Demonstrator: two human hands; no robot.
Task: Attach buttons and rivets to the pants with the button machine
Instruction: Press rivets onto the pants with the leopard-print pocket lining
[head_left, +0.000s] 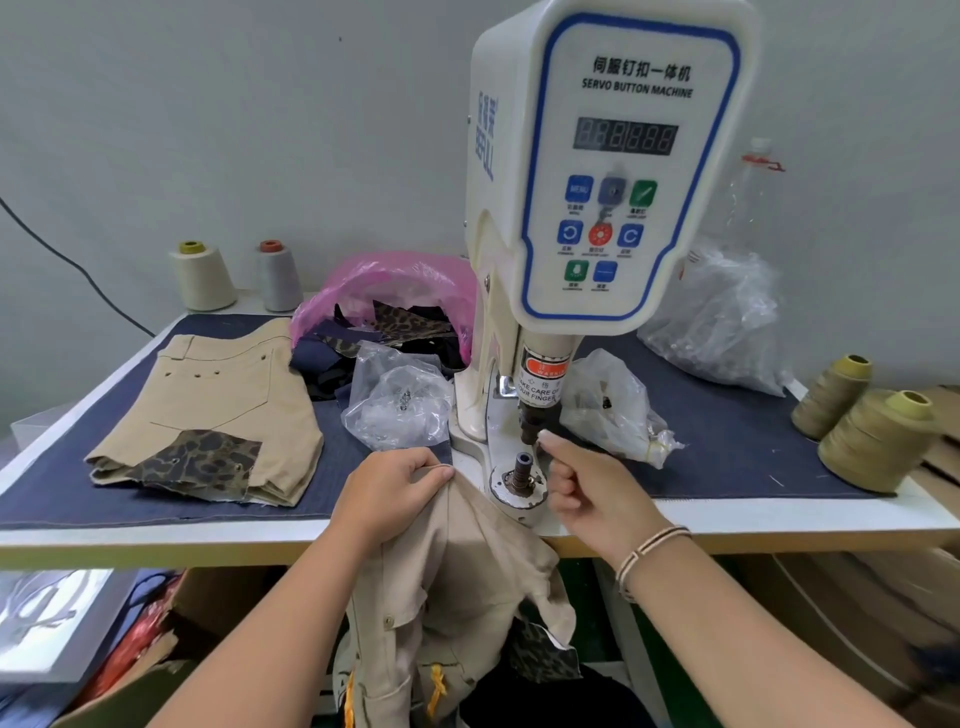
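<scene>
A white servo button machine (613, 182) stands on the table. Its dark upper punch (531, 422) hangs over the round lower die (521, 472). My left hand (395, 493) grips the top edge of tan pants (467, 566), which hang over the table's front edge just left of the die. My right hand (587, 493) hovers right of the die with its fingers curled and one fingertip raised beside the punch. Nothing shows between its fingers. Another tan pair with a leopard-print patch (218, 405) lies flat on the left of the table.
Clear bags of small metal parts lie left (400, 400) and right (608, 410) of the machine base. A pink bag of fabric scraps (384, 291) sits behind. Thread cones stand at the back left (202, 275) and right edge (878, 441). A blue denim mat (727, 447) covers the table.
</scene>
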